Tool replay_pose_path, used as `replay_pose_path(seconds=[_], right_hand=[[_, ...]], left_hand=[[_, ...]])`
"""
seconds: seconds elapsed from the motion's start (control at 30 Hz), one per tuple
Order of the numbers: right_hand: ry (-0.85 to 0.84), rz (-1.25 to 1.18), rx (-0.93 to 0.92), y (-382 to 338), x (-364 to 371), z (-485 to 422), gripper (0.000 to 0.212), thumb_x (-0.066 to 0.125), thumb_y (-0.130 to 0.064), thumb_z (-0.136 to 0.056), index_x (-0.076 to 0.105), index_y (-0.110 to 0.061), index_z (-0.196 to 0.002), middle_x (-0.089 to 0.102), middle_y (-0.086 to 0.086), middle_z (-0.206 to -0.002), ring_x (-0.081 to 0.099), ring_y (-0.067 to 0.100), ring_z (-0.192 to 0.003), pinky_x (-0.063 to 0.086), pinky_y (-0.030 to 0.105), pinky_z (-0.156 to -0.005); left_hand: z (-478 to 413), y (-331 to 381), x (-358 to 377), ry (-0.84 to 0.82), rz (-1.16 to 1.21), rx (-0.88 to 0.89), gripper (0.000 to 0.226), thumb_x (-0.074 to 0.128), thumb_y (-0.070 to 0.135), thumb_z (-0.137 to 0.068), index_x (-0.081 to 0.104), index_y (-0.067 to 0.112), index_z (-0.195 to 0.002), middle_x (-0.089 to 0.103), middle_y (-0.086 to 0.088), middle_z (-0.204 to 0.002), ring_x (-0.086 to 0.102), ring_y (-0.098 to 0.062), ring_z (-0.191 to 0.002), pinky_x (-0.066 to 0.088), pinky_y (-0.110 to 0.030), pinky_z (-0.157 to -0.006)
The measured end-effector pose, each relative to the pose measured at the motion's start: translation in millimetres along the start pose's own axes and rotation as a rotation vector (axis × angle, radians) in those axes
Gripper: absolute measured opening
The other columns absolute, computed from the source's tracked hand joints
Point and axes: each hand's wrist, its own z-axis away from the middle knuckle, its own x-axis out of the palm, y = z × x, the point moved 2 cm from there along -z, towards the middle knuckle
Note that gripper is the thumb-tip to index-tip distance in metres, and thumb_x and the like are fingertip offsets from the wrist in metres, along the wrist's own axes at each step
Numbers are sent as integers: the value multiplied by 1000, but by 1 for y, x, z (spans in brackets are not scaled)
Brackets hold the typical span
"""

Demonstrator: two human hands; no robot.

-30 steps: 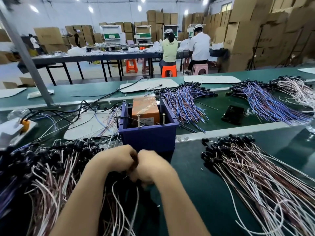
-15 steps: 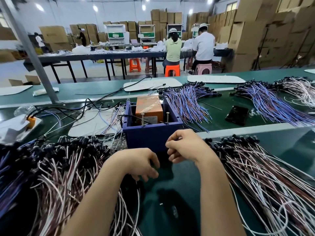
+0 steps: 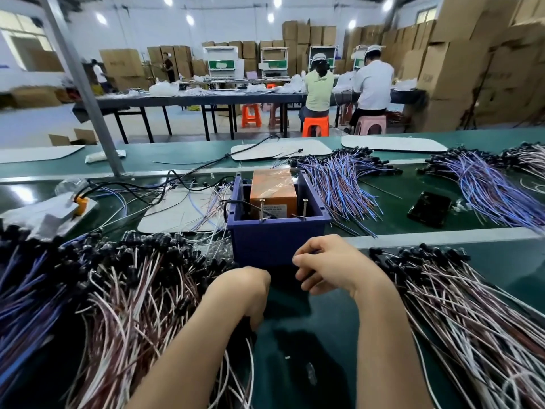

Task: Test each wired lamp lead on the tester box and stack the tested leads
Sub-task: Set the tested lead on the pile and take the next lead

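**Both hands in front of the tester box, piles of leads either side**

I see the tester box [image 3: 277, 240], a dark blue open-topped tub, standing on the green worktop [image 3: 298, 343] just beyond the hands. An orange block [image 3: 272, 190] sits inside it, and two thin metal pins [image 3: 261, 209] stand upright by its near wall.

The right hand [image 3: 327, 264] hangs in front of the box's near wall with its fingers curled in toward the thumb. I cannot tell whether they pinch a lead. The left hand [image 3: 244, 293] is a little nearer and lower, bent down at the wrist, its fingertips tucked under at the right edge of the left pile. I cannot tell whether it grips anything. The two hands are close together but apart.

The left pile of leads [image 3: 132, 278], brown and white wires with black caps, spreads over the near left of the worktop up to the box's left side. The right pile of leads [image 3: 472, 296], of the same kind, fans out on the near right, caps toward the far side.

Farther off, to the right of the box, lie purple leads [image 3: 339, 184] and a dark phone [image 3: 429, 208]. A white mat [image 3: 177, 214] with loose wires over it lies left of the box.
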Motion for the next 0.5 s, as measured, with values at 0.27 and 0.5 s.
replay_pose_path(seconds=[0.27, 0.5], right_hand=[[-198, 103, -36, -8, 4, 5, 19, 52, -4, -90, 64, -7, -76, 65, 3, -54, 59, 13, -44, 40, 15, -40], [-495, -296, -82, -16, 25, 9, 23, 39, -8, -96, 61, -1, -100, 72, 21, -89, 70, 26, -63, 51, 23, -47]], left_hand=[[5, 3, -12, 142, -54, 136, 15, 71, 11, -76, 64, 17, -87, 70, -6, -98, 65, -22, -85, 50, -29, -71], [40, 17, -63, 722, 328, 355, 19, 68, 3, -82, 66, 13, -99, 67, -5, -91, 63, -17, -84, 51, -30, -82]])
